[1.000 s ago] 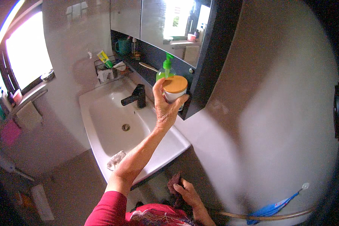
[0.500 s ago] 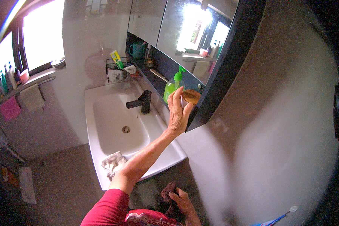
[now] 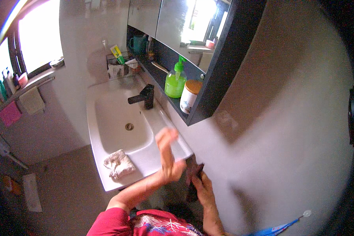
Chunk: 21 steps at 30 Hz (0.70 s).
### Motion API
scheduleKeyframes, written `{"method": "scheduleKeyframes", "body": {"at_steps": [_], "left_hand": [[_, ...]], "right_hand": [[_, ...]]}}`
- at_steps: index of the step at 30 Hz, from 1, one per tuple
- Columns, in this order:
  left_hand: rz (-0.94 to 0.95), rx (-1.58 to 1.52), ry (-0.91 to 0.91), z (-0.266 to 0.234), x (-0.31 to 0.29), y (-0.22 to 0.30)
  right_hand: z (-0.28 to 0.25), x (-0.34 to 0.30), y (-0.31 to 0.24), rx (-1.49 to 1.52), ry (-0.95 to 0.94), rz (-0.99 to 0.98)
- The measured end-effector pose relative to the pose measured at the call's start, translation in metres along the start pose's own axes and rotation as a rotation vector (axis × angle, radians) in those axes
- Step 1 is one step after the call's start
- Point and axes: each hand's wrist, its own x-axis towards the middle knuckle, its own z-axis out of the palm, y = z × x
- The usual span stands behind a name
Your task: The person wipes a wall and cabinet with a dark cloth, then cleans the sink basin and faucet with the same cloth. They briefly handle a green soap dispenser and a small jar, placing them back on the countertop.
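At half past six in the view, the blurred left hand is held open and empty, apart from the right hand at five o'clock, where a dark cloth is gripped. At one o'clock, a white jar is stood beside a green soap bottle on the shelf; for tidy wiping there, the jar should probably be steadied or shifted first.

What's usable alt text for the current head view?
A person's left hand, blurred, empty and open, is at the edge of a white sink; the right hand grips a dark cloth. A pale cloth lies on the sink. On a dark shelf stand a green soap bottle and a brown-lidded white jar.
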Motion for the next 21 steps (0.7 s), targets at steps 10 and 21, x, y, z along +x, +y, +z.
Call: {"method": "scheduleKeyframes", "body": {"at_steps": [10,21], "left_hand": [[-0.142,-0.031,-0.344,-0.009,-0.081,0.039],[0.002,0.232,0.359,0.050,0.101,-0.004]], "right_hand": [[0.024,0.029,-0.049,0.224,-0.034,-0.147],[-0.009,0.007,-0.043,-0.092,0.080,-0.514]]}}
